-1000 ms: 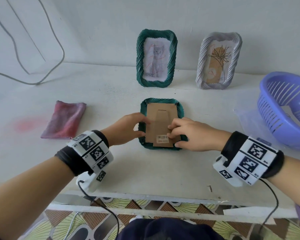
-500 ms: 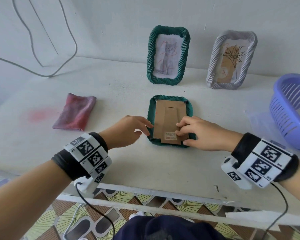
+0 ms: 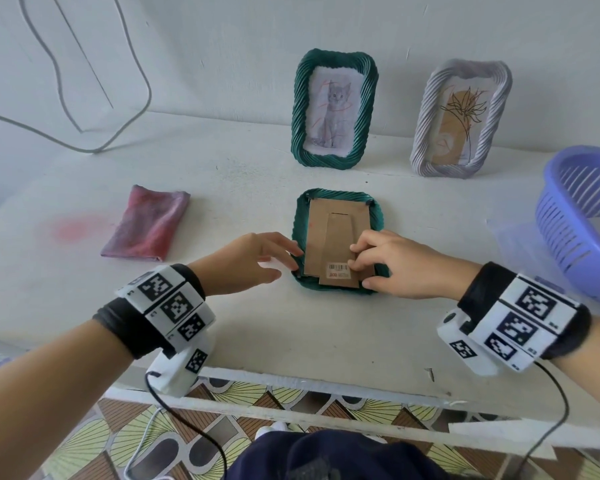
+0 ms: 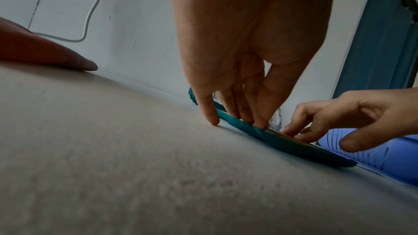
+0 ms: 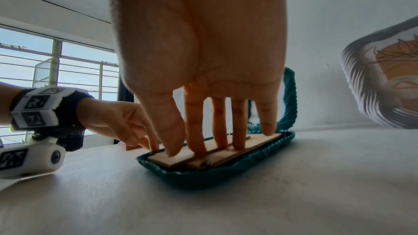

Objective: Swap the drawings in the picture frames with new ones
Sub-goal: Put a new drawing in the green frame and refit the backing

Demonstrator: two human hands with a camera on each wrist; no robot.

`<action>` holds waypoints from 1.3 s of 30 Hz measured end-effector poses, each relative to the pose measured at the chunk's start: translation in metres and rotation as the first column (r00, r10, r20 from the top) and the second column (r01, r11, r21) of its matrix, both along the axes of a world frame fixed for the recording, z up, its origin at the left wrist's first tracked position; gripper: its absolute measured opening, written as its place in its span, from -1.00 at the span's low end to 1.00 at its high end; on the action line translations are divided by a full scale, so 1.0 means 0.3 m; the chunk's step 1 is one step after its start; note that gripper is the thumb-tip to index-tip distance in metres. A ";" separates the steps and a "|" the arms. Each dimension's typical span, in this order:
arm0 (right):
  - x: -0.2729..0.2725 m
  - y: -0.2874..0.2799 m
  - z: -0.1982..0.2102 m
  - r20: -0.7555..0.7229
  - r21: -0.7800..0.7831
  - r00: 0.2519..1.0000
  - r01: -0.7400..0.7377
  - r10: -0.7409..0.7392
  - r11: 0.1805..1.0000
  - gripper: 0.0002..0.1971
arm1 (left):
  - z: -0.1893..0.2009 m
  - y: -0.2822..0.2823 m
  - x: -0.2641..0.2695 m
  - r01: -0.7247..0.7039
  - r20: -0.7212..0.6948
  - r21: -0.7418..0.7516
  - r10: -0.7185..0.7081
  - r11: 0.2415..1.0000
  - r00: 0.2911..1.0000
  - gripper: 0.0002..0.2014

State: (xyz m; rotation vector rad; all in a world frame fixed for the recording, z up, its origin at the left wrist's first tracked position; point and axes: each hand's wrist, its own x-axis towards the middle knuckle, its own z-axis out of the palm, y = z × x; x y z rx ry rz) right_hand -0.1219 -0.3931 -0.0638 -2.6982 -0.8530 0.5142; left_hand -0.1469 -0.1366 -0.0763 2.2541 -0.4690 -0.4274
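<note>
A green woven picture frame lies face down at the table's middle, its brown cardboard back and folded stand facing up. My left hand touches the frame's left edge with straight fingers. My right hand presses on the lower right of the cardboard back with thumb and fingers straight. Against the wall stand a second green frame with a cat drawing and a pale woven frame with a plant drawing.
A folded red cloth lies to the left of the flat frame. A purple plastic basket sits on a clear plastic sheet at the right edge. A grey cable hangs on the wall at the back left.
My left hand has let go of the frame's left edge and now touches it with straightened fingers. The right hand stays on the cardboard back. The head view has shifted left.
</note>
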 end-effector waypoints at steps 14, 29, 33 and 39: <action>0.001 0.008 0.009 -0.008 -0.005 1.000 -0.007 0.007 1.000 -0.71 | -0.003 0.004 0.006 0.062 -0.028 0.048 -0.060 0.997 0.998 -0.62; -0.007 0.021 0.017 -0.015 -0.081 0.997 -0.070 0.069 0.994 -0.50 | -0.009 -0.012 0.003 0.033 -0.010 0.046 -0.033 0.998 0.999 -0.72; -0.020 0.052 0.018 -0.025 -0.247 0.990 -0.142 0.141 0.958 -0.33 | -0.010 -0.003 0.002 0.052 -0.017 0.043 -0.052 0.998 0.999 -0.71; -0.011 0.096 0.019 0.004 -0.338 0.976 -0.203 0.217 0.919 -0.35 | -0.006 0.001 0.001 0.059 -0.035 0.032 -0.058 0.998 0.998 -0.68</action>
